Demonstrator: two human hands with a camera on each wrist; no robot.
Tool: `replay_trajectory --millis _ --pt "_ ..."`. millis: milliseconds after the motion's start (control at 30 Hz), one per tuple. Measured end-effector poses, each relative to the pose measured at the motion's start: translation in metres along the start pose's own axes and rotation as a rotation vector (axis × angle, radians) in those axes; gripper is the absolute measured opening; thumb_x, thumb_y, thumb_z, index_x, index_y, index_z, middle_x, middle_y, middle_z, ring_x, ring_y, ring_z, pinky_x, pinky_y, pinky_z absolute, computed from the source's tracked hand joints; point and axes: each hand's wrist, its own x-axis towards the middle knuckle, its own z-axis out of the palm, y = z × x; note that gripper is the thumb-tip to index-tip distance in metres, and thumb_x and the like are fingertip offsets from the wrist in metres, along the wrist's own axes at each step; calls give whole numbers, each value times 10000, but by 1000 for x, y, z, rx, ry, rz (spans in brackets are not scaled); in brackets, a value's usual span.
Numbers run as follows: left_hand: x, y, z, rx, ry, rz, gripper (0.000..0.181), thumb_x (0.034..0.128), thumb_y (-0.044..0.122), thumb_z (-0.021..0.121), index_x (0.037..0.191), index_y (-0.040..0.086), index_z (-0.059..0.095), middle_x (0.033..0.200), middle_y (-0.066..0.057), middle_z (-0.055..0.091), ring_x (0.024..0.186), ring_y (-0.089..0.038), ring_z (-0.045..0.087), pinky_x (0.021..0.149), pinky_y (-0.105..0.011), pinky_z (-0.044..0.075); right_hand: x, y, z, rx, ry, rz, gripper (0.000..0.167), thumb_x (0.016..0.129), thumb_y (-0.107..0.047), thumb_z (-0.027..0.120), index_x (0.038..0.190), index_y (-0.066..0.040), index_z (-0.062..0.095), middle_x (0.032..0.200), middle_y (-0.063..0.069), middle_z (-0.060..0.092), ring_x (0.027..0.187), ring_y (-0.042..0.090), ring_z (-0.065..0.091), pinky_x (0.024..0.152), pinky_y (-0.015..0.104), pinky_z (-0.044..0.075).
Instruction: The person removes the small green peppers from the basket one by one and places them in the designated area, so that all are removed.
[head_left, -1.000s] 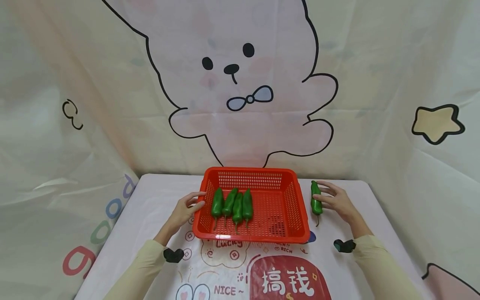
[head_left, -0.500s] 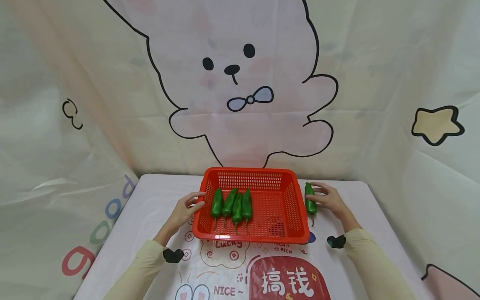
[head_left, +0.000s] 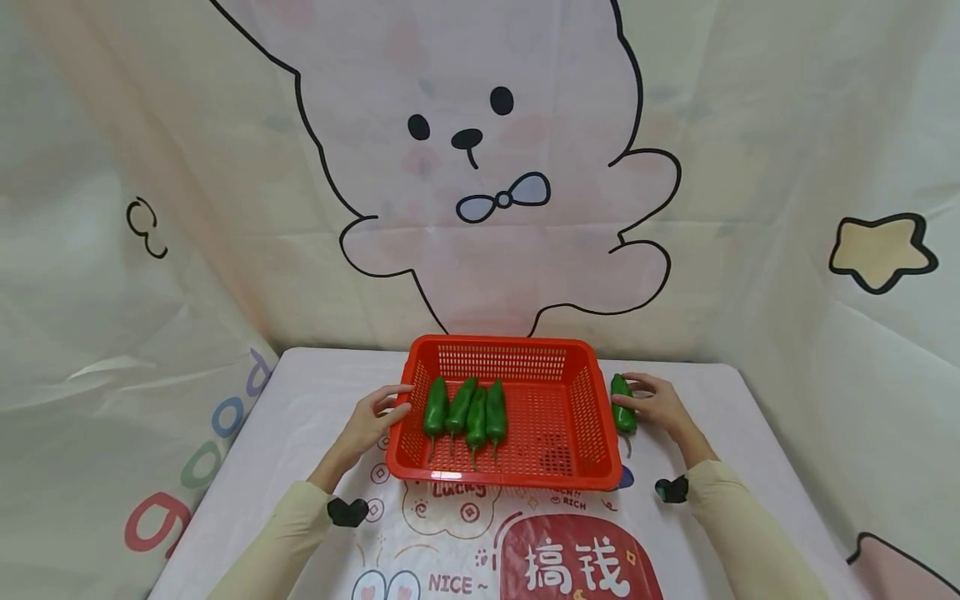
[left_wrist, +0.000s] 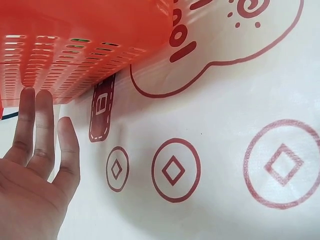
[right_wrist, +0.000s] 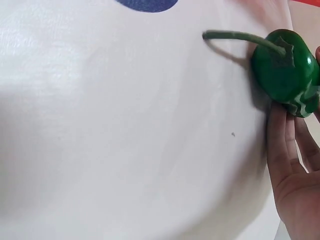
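Observation:
A red plastic basket [head_left: 585, 429] stands on the table, with several green peppers [head_left: 476, 417] side by side in its left half. My left hand [head_left: 372, 418] is at the basket's left wall; in the left wrist view its fairly straight fingertips [left_wrist: 44, 97] touch the slotted side. To the right of the basket, my right hand [head_left: 660, 404] grips another green pepper [head_left: 624, 407] between thumb and fingers. In the right wrist view this pepper [right_wrist: 285, 70] lies low at the table surface, its stem pointing left. Part of the thumb is cut off there.
The white table cover [head_left: 712, 417] carries red printed drawings and letters. Behind the basket rises a cloth backdrop [head_left: 495, 267] with a cartoon bear. More cloth [head_left: 885, 358] hangs at both sides.
My right hand has shifted left with the pepper, closer to the basket, then slightly nearer to me. The left hand and the basket stay in place.

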Motion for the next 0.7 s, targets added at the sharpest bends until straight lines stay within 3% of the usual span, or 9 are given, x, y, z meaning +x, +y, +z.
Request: replay_trajectory --millis 300,433,700 --pt "0 0 1 -7 -1 6 427 1001 197 679 1414 137 586 1347 -172 571 1164 -379 583 849 -421 584 -2 -3 1 -52 23 1 733 894 -412 794 1423 22 530 1321 292 569 1192 456 535 854 428 579" --pt "0 0 1 -6 2 4 430 1000 195 680 1415 132 584 1351 -178 571 1168 -382 584 854 -429 582 -4 -1 0 -23 16 15 756 895 -415 790 1449 12 503 1348 297 547 1170 434 562 822 387 589" --pt "-1 1 1 -5 11 -5 429 997 193 684 1410 124 588 1373 -174 563 1197 -388 566 894 -453 564 -15 2 -10 41 30 -43 720 930 -325 774 1471 35 465 1397 321 504 1231 479 535 836 431 588"
